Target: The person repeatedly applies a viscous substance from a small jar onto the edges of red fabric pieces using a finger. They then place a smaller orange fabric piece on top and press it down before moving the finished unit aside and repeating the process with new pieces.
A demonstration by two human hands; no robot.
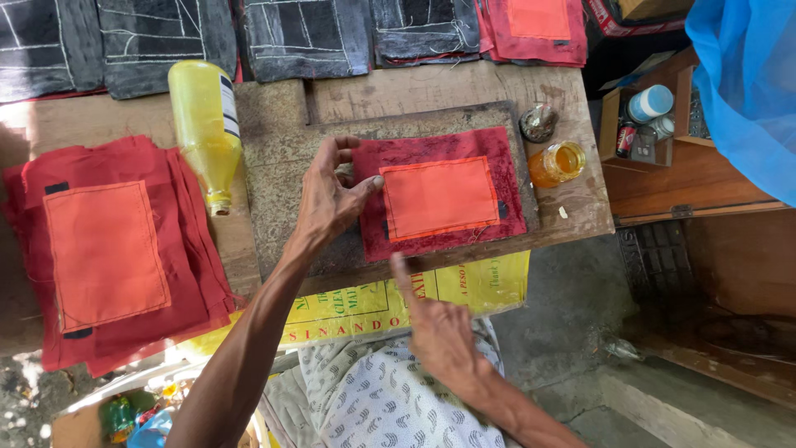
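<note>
At frame centre, our left hand (327, 203) presses open fingers on the red cloth piece (439, 195) with its orange patch (439, 197), pinning it flat on the worn board (282, 166). Our right hand (439, 332) hovers empty below, 1 finger extended. More red pieces (116, 249) are stacked left on the tabletop (572, 207).

Daylight fills the scene, strong and even, with colours vivid. Sun burns out a patch at the far left edge of the wooden table (33, 124) and the ground at bottom left. The yellow bottle (206, 124) glows translucent. Lower right lies in shade. Edges bend slightly; focus stays sharp.
</note>
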